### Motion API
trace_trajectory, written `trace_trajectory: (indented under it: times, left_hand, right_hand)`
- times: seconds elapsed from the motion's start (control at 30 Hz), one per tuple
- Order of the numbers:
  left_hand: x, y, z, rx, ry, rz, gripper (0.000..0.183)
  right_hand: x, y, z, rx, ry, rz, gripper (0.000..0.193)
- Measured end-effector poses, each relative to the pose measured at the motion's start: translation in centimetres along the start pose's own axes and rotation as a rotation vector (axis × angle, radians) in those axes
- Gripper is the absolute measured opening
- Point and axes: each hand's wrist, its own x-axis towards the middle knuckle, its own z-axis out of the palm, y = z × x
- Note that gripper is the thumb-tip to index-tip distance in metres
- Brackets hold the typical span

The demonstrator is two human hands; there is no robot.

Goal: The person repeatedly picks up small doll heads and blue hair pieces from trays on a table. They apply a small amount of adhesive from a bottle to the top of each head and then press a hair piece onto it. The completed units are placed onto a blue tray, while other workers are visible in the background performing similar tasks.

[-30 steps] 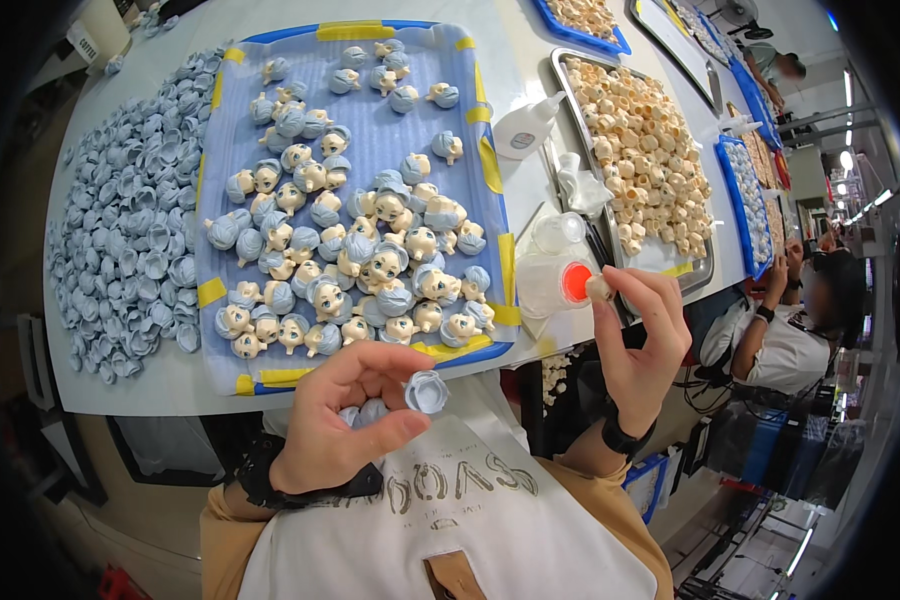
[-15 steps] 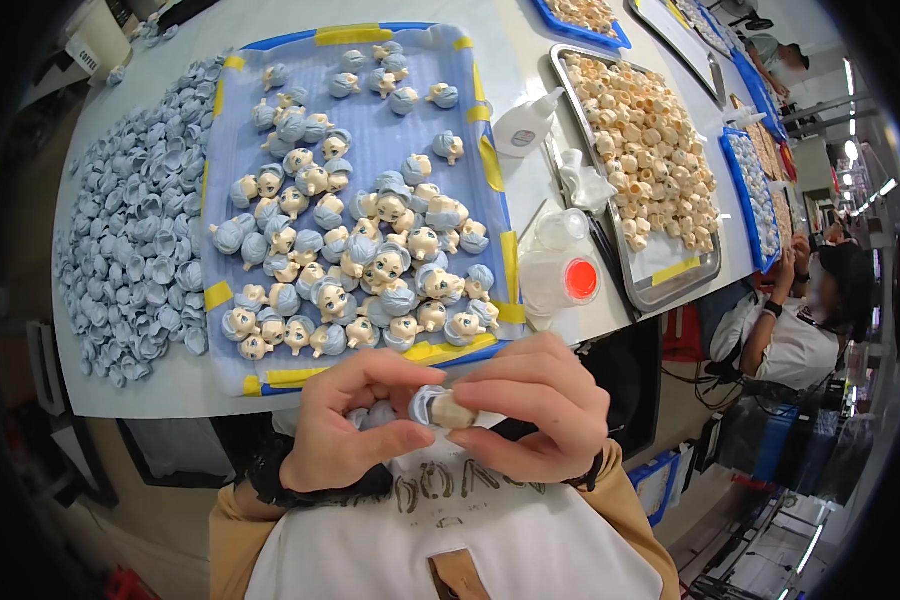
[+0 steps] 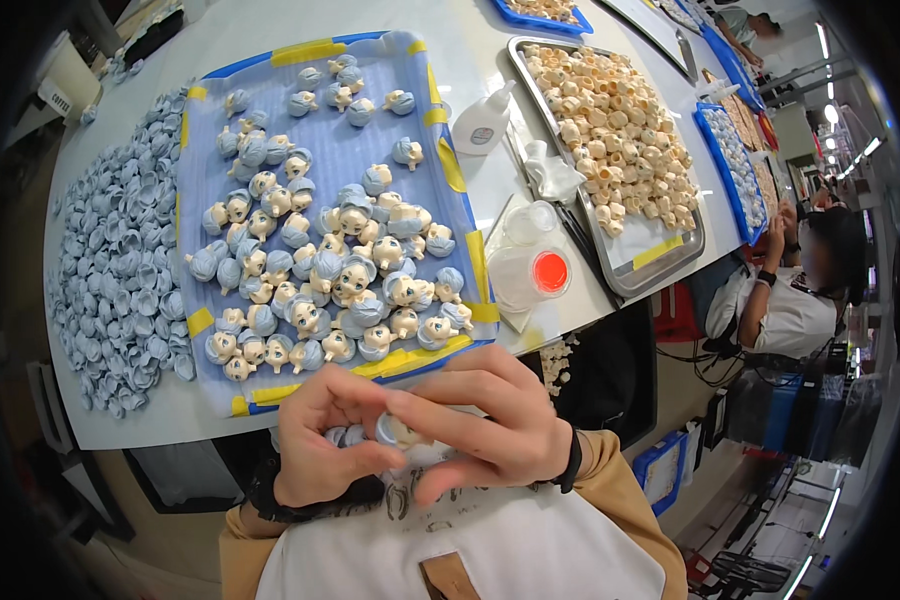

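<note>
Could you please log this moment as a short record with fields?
left hand: pinching a small pale-blue doll-head piece together with the right
right hand: fingers closed over the same piece
blue tray: doll heads with blue hair
left of tray: pile of blue hair shells
metal tray: bare beige heads
beside trays: bottle with red cap

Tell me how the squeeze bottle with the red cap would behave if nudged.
The squeeze bottle lies on its side on the table, so it would probably roll, not tip. Its translucent plastic looks light and somewhat squashy. The white sheet beneath may slide along.
</note>
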Motion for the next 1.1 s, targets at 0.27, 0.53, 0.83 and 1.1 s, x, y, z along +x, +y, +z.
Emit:
trace_trajectory:
  times: [0.27,0.53,0.83,1.1]
  left_hand:
    - [0.6,1.8,1.0,-0.219,-0.073,-0.232,0.058]
    - [0.5,2.1,-0.4,0.051,-0.382,-0.416,0.042]
    - [2.8,4.2,0.1,-0.405,0.240,-0.165,0.047]
    - [2.0,3.0,0.0,-0.265,0.239,-0.207,0.037]
  right_hand:
    - [-0.6,1.1,1.0,-0.249,0.053,-0.034,0.037]
    - [-0.6,1.7,1.4,-0.182,-0.024,-0.107,0.058]
    - [-4.3,3.6,-6.6,-0.200,0.484,0.621,0.056]
    - [-3.8,5.1,-5.9,-0.239,0.101,0.580,0.065]
